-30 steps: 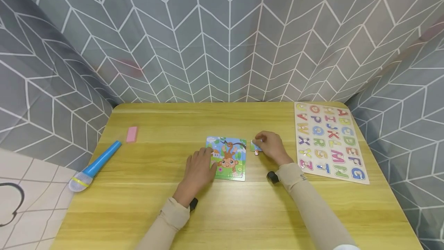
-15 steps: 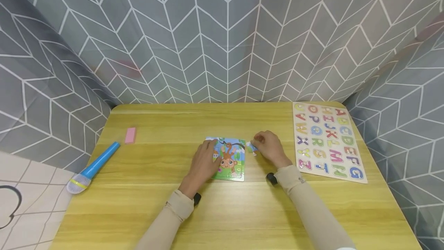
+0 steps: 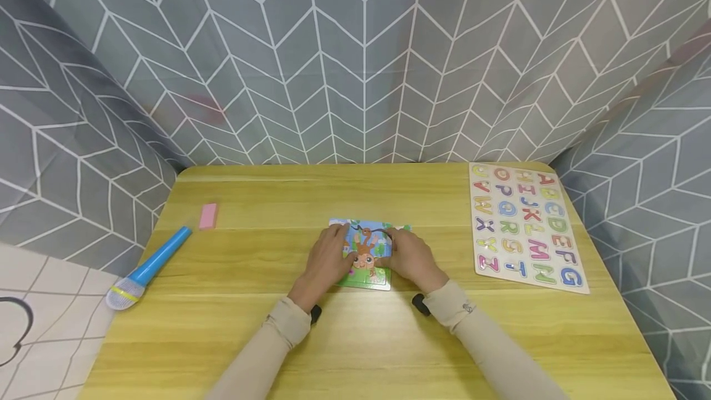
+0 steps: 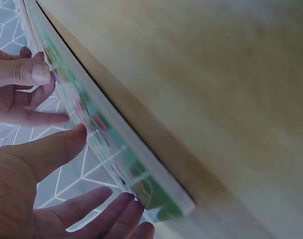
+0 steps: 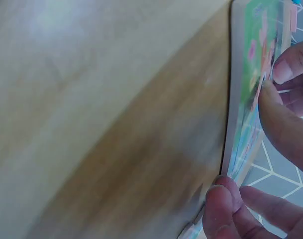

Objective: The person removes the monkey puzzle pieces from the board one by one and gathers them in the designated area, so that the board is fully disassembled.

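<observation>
A monkey jigsaw puzzle in a shallow square tray lies on the wooden table. My left hand rests over its left side, thumb on the picture and fingers reaching the upper edge. Across from it, my right hand touches the right side, its thumb on the picture and fingertips at the edge near the top corner. A loose puzzle piece lies just beyond that corner, mostly hidden behind the right fingers. In the right wrist view, part of the piece shows below those fingertips.
A wooden alphabet board with coloured letters lies at the table's right. On the left are a blue toy microphone and a pink block. Grey patterned curtains hang behind and beside the table.
My right hand has let go of the loose piece beside the puzzle and moved left onto the puzzle's right side. My left hand has shifted slightly right over the picture.
</observation>
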Demonstrator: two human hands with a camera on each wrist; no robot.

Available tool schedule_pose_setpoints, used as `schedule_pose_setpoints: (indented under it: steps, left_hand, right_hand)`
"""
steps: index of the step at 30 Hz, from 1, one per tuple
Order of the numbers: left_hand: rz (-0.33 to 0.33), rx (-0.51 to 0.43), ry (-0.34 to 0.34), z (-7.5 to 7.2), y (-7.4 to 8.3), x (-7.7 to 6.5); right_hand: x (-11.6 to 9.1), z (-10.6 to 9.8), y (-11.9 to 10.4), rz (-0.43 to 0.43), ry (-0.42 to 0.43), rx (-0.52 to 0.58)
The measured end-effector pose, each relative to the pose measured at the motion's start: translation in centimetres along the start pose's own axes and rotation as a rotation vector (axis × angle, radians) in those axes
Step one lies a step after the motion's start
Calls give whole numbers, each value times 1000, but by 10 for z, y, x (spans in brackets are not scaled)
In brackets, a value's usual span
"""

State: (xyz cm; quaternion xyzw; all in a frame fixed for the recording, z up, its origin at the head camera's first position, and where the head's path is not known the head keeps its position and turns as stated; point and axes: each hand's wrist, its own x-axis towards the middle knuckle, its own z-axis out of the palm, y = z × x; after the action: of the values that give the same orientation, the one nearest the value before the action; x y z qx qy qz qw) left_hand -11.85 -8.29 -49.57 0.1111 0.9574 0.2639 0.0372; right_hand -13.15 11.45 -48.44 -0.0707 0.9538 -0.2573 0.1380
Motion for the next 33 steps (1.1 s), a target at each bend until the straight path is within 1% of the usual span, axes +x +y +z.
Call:
schedule_pose_setpoints:
  steps: [4,6,10,13,14,24,33]
  left_hand:
    - [25,19,-18,0,1,2]
    - [40,17,-31,1,1,3]
    - [64,3,-47,2,1,7]
    - [54,-15,-38,3,3,9]
    - [41,-24,-35,2,3,10]
    - [2,-35,10,5,6,16]
    - [-37,-51,-4,8,5,19]
  right_hand:
    - [-1,5,0,-5,-11,-18]
    - [-2,7,0,-6,-22,-9]
    - [-2,9,1,-19,-9,1]
    - [-2,10,2,-27,-1,12]
    - [-2,10,2,-26,0,16]
    - [-1,8,-3,-19,11,35]
    - [-1,8,-3,-1,0,38]
